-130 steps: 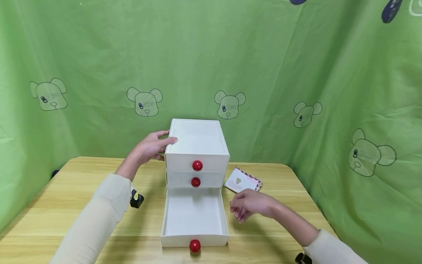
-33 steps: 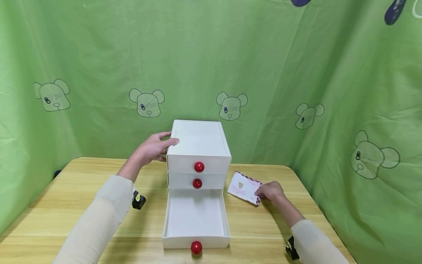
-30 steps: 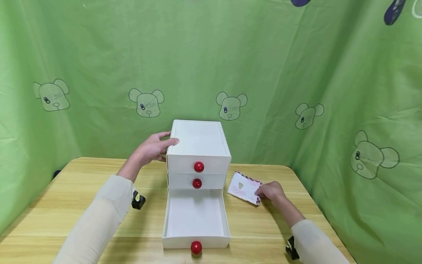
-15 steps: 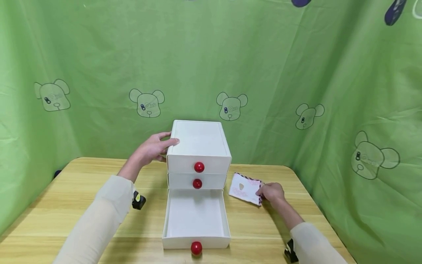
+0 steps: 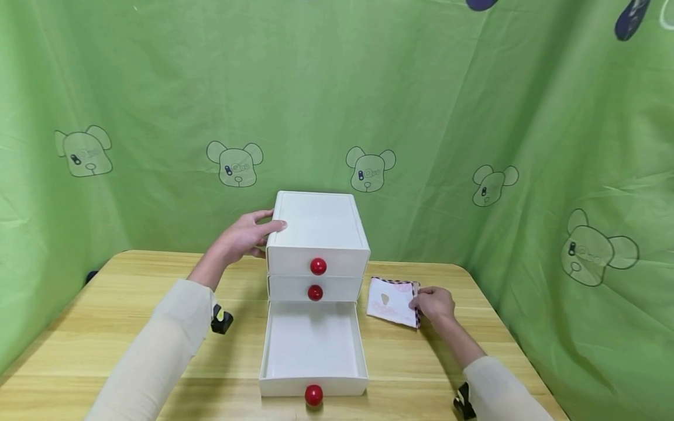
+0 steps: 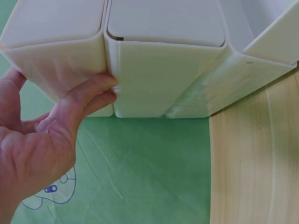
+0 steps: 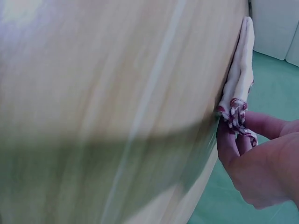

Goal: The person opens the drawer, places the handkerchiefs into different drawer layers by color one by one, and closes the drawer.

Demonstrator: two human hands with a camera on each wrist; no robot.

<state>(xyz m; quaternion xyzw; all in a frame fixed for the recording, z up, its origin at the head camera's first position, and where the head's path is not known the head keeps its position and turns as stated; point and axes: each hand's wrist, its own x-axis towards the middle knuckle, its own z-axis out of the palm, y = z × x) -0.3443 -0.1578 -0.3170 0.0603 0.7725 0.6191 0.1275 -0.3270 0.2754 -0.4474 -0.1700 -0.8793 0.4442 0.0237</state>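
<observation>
A white three-tier drawer unit (image 5: 318,222) with round red knobs stands mid-table. Its bottom drawer (image 5: 316,342) is pulled out and bare inside; the upper two are pushed in. My left hand (image 5: 244,235) rests on the unit's upper left side, thumb over the top edge, spread fingers pressed to the side wall (image 6: 149,79). To the right of the unit lies a folded white handkerchief (image 5: 392,310) with faint pink print and a dark red-and-white trim. With thumb and fingers, my right hand (image 5: 434,304) pinches its trimmed right edge (image 7: 237,112).
The pale wooden table (image 5: 137,327) extends to both sides of the unit. A green curtain (image 5: 295,99) with bear outlines hangs behind it and along the right side. The pulled-out drawer's red knob (image 5: 313,396) sticks out towards me.
My right hand went from beside the bottom drawer to the handkerchief's right edge and took hold of it. Over the last second the handkerchief turned slightly and shifted right. The left hand stays put.
</observation>
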